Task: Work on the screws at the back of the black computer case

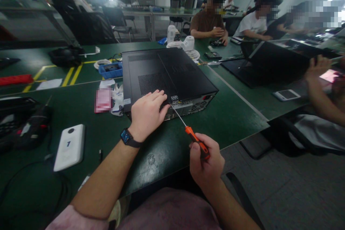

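A black desktop computer case (172, 68) lies on its side on the green table, its rear panel (185, 107) with ports and a fan grille facing me. My left hand (149, 111) rests with its fingers laid out on the near edge of the case's top side, a black watch on the wrist. Gripped in my right hand (207, 158) is a screwdriver (191, 133) with an orange and black handle. Its thin shaft slants up and left, and the tip meets the rear edge of the case beside my left thumb. Any screw there is too small to see.
Left of the case are a blue bin (110, 70), a pink packet (104, 100), a white power bank (69, 147) and a dark power tool (29, 125). White fans (185, 45) stand behind it. To the right are a phone (286, 95), another opened case (277, 55) and co-workers.
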The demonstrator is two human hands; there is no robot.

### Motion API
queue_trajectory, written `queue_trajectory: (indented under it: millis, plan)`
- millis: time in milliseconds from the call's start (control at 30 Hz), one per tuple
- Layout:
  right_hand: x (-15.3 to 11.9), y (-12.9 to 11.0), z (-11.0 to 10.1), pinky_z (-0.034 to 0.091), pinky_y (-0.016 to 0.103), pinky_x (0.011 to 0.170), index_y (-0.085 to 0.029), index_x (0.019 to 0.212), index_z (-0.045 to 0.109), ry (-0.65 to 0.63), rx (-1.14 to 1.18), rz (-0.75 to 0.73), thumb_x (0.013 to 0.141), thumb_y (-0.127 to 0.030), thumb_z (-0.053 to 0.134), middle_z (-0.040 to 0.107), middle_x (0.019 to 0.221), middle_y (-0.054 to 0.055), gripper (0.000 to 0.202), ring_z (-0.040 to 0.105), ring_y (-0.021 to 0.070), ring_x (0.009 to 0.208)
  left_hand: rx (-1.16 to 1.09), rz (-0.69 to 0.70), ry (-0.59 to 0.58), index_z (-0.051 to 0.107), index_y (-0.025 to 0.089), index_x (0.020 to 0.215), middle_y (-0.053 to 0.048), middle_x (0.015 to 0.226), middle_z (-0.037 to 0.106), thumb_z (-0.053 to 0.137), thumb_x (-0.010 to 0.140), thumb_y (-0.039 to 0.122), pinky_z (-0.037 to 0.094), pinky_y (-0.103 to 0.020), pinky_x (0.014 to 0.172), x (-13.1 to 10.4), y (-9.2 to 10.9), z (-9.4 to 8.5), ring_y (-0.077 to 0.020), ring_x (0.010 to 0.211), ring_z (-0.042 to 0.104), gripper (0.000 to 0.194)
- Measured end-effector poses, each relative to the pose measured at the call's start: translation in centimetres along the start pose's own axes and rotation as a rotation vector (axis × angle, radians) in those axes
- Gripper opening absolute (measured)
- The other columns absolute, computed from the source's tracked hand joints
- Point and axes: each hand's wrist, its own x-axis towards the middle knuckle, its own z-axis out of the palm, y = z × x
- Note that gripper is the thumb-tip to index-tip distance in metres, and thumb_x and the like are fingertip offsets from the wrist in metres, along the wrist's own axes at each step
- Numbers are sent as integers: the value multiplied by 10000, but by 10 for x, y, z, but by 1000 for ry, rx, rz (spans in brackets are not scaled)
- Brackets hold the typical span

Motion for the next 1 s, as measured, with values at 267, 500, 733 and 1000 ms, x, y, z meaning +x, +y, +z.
queue_trajectory:
  millis: [267, 500, 733, 1000]
  plan:
    - [-3, 5, -2, 545, 268, 532, -231, 1231, 649, -41, 21, 135, 1033, -385, 576, 716, 713, -17, 261, 687, 157, 536, 7, 0, -3, 736, 199, 1180, -93, 1362, 744, 641, 982, 285, 538, -441, 1143, 1, -1, 0, -261, 1298, 691, 236]
    - [-5, 4, 0, 578, 299, 581, -214, 1261, 607, -56, 95, 156, 1027, -351, 545, 732, 817, 18, 278, 711, 171, 633, 14, -6, -14, 733, 207, 1187, -82, 1374, 739, 641, 984, 284, 540, -446, 1144, 0, -1, 0, -259, 1298, 690, 236]
    - [6, -4, -2, 631, 369, 715, -229, 1244, 589, -16, 22, -54, 988, -236, 545, 735, 1007, 80, 260, 749, 217, 845, 0, -10, -14, 737, 209, 1187, -90, 1370, 740, 642, 981, 281, 541, -460, 1144, 1, 0, 0, -259, 1298, 691, 238]
    - [7, -4, -1, 630, 317, 676, -230, 1199, 636, 2, -66, -78, 1008, -213, 558, 780, 964, 62, 207, 768, 198, 771, 13, 0, -7, 730, 196, 1187, -90, 1376, 737, 629, 989, 283, 530, -438, 1151, 0, -1, 0, -257, 1298, 690, 239]
